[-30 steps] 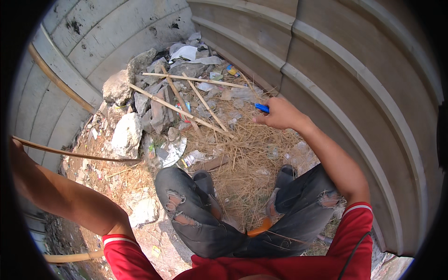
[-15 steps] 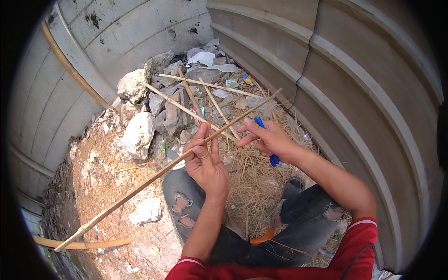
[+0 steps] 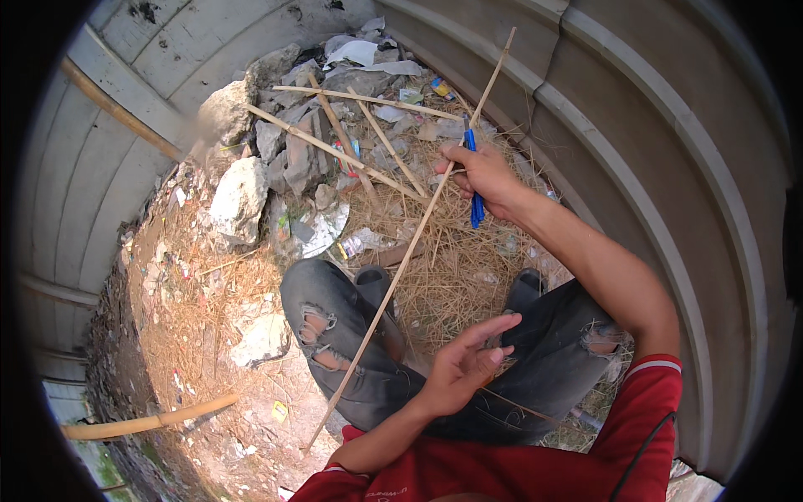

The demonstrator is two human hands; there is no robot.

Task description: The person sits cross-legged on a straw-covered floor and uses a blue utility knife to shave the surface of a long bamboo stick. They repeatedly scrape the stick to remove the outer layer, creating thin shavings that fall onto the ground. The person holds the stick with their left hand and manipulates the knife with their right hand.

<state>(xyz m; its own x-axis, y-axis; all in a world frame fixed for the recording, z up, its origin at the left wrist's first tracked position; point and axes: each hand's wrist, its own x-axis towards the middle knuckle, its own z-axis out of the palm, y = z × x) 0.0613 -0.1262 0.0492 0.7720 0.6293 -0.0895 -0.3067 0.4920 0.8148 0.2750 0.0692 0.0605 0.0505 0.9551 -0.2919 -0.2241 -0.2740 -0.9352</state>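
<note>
My right hand (image 3: 485, 176) is closed around a long thin bamboo stick (image 3: 406, 259) and a blue cutter knife (image 3: 478, 209). The knife's handle sticks out below the fist and its upper end lies against the stick. Slanting from upper right to lower left, the stick passes over my left knee, its low end beside my left forearm. My left hand (image 3: 464, 368) hovers above my lap, fingers stretched out and holding nothing, apart from the stick.
Several bamboo strips (image 3: 335, 151) lie crossed over rocks (image 3: 238, 201) and dry straw (image 3: 456, 268) ahead. A corrugated metal wall (image 3: 636, 167) rises on the right, a pale panel wall (image 3: 75, 192) on the left. A curved bamboo piece (image 3: 159, 422) lies lower left.
My left hand has let go of the stick and drawn back to my lap. My right hand has taken hold of the stick, which now stands more steeply across the view.
</note>
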